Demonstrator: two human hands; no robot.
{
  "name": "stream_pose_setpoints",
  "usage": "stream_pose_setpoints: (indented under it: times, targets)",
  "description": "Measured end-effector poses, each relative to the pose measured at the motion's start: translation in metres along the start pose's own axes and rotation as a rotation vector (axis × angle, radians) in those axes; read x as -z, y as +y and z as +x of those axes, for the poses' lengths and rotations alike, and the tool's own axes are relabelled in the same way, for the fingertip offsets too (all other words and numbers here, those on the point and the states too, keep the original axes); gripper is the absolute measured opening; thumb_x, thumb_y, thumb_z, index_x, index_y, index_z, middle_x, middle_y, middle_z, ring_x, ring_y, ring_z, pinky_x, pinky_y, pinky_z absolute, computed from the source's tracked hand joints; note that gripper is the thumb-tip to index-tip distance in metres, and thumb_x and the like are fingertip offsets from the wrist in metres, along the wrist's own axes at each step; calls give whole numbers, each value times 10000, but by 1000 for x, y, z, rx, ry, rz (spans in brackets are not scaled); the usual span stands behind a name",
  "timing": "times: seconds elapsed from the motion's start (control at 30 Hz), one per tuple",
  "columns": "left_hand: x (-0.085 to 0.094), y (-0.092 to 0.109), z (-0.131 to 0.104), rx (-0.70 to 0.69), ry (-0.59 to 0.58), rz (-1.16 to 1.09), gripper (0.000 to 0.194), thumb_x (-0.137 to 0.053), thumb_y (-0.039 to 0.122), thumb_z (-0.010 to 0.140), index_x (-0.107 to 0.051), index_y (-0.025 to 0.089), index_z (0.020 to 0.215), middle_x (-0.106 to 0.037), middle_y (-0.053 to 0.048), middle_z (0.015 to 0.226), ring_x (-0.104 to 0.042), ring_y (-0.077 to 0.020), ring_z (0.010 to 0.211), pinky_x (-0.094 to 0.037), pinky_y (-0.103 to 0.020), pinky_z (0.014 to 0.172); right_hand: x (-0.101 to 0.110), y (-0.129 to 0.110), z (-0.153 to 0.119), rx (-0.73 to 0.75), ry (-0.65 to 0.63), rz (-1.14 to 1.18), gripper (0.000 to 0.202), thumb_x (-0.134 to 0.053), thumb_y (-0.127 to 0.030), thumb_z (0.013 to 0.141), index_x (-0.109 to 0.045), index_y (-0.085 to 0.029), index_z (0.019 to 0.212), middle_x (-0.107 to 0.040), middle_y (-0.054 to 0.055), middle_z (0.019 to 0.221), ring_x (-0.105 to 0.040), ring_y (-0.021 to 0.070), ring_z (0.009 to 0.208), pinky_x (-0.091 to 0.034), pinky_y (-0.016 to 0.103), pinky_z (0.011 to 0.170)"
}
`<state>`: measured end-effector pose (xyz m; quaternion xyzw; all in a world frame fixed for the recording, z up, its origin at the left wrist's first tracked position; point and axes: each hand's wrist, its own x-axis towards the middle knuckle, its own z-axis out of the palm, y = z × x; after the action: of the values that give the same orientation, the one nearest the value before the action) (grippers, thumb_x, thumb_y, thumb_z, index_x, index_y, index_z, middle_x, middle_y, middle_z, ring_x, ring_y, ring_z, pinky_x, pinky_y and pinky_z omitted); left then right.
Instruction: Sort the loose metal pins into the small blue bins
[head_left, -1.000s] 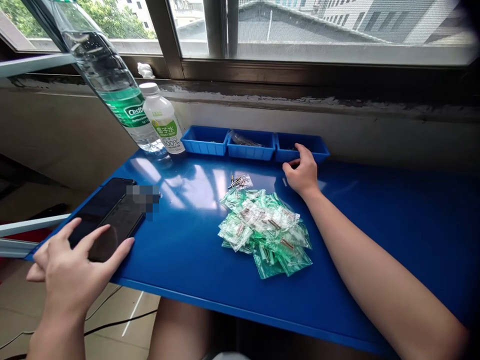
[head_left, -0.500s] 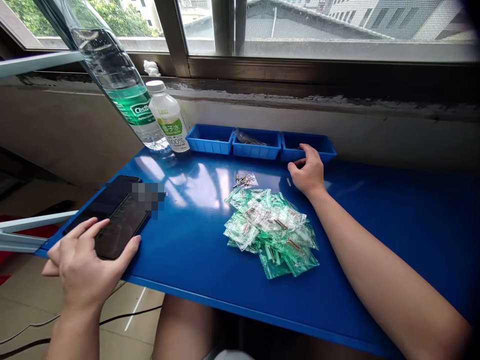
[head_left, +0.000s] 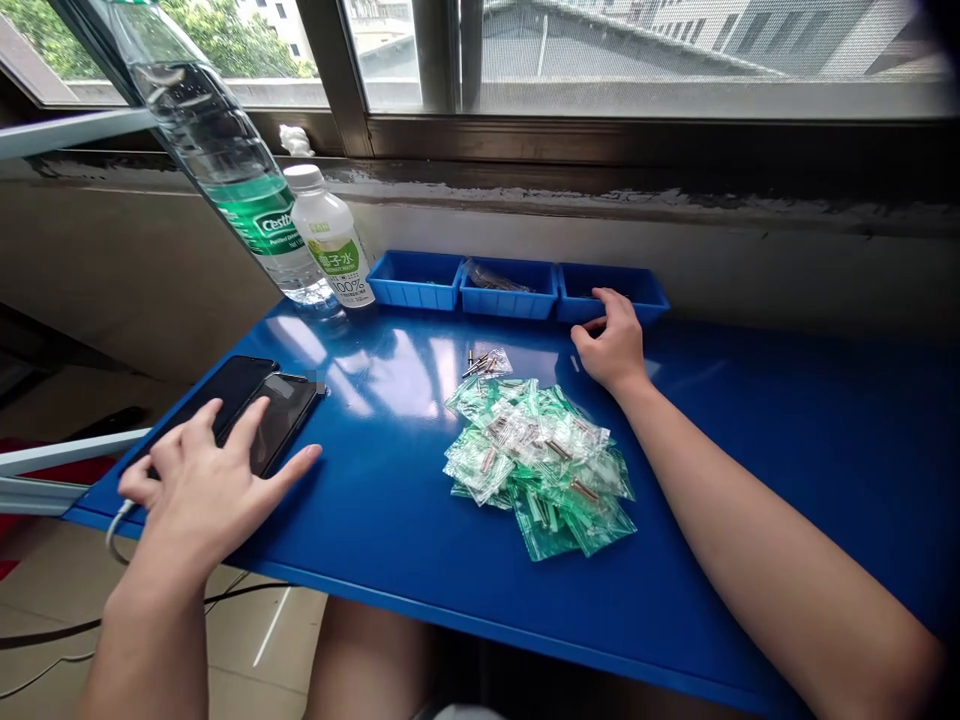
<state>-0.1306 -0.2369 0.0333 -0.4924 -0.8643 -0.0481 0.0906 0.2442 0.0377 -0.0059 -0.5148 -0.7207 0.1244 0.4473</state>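
Note:
My left hand (head_left: 214, 475) is open, its fingers spread over two dark phones lying side by side at the table's left edge. The near parts of the left phone (head_left: 238, 380) and the right phone (head_left: 291, 412) are hidden beneath it. My right hand (head_left: 616, 345) rests by the front wall of the right blue bin (head_left: 651, 290). Its index finger reaches over the rim, while the thumb stays outside and apart. Nothing shows in this hand. Between my arms lies a pile of small green and clear plastic bags (head_left: 536, 460) with metal pins inside.
Behind the pile lies a small clear bag with loose metal pins (head_left: 487, 362). The middle bin (head_left: 510, 302) holds a plastic bag; the left bin (head_left: 416, 293) adjoins it. A large water bottle (head_left: 240, 190) and a coconut water bottle (head_left: 330, 235) stand at the back left.
My left hand has shifted right and forward across the phones, with its fingers spreading wider. A pale cable now shows beside it. My right hand stays at the right bin.

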Motion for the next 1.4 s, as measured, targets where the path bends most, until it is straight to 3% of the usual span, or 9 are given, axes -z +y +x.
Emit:
stream_pose_setpoints:
  times: [0.17, 0.3, 0.43, 0.57, 0.77, 0.87, 1.03, 1.2, 1.4]
  targets:
    - [1, -3, -3, 6, 30, -59, 694, -585, 624, 774, -476, 395, 1420, -442, -109, 1500, -312, -492, 1386, -271, -715, 1038, 0, 1, 1, -2, -9, -41, 598, -592, -229, 743, -538, -159, 1334, -506, 202, 1404, -663, 241, 785, -574, 496, 850]
    - [9, 13, -9, 45, 47, -95, 748, -553, 613, 810, -390, 350, 1491, -396, -139, 1539, -312, -497, 1390, -271, -716, 1048, -1, -1, 0, 39, 22, -51, 587, -585, -224, 753, -538, -162, 1335, -526, 194, 1383, -662, 244, 795, -576, 484, 827]
    - [22, 54, -10, -122, 39, -157, 586, -508, 570, 860, -566, 276, 1363, -518, -133, 1445, -430, -421, 1339, -340, -611, 1077, 0, -6, -5, 138, 31, -30, 483, -571, -235, 776, -603, -163, 1253, -611, 168, 1255, -659, 249, 783, -580, 471, 787]
    - [42, 109, 0, -359, -120, -294, 574, -456, 559, 898, -596, 200, 1325, -632, -112, 1309, -567, -321, 1219, -450, -438, 1022, 4, -13, -9, 286, -151, 27, 335, -599, -297, 816, -687, -208, 1127, -707, 113, 1025, -663, 289, 915, -565, 476, 860]
    - [62, 182, 37, -522, -197, -322, 438, -481, 496, 921, -670, 177, 1155, -695, -112, 1109, -642, -291, 1030, -503, -365, 847, 4, -20, -13, 469, -425, 26, 491, -615, -394, 872, -611, -238, 1338, -652, 110, 1307, -576, 318, 1202, -469, 528, 1036]
    - [50, 213, 66, -629, -170, -443, 349, -538, 420, 903, -684, 158, 1082, -696, -111, 1079, -633, -262, 1010, -490, -327, 832, -1, -21, -15, 527, -498, 24, 443, -586, -384, 905, -626, -268, 1331, -648, 79, 1336, -561, 303, 1221, -452, 514, 1046]
    - [7, 244, 106, -814, -117, -709, 216, -564, 298, 863, -714, 143, 877, -704, -57, 848, -621, -185, 809, -463, -282, 736, -6, -19, -17, 550, -538, -28, 288, -571, -347, 921, -744, -301, 1147, -710, 54, 1234, -569, 306, 1171, -439, 537, 1017]
    - [-29, 243, 113, -856, -112, -913, 218, -585, 308, 843, -714, 136, 812, -684, -30, 749, -590, -140, 695, -429, -256, 648, -7, -17, -16, 552, -531, -23, 231, -608, -331, 898, -782, -303, 1048, -732, 51, 1180, -600, 305, 1108, -460, 543, 971]
    - [-39, 236, 116, -803, -249, -1020, 215, -602, 308, 824, -728, 136, 852, -699, -23, 784, -605, -136, 707, -456, -241, 648, -5, -22, -18, 543, -480, 17, 159, -642, -285, 861, -794, -281, 911, -765, 45, 1067, -660, 284, 1026, -510, 499, 917]
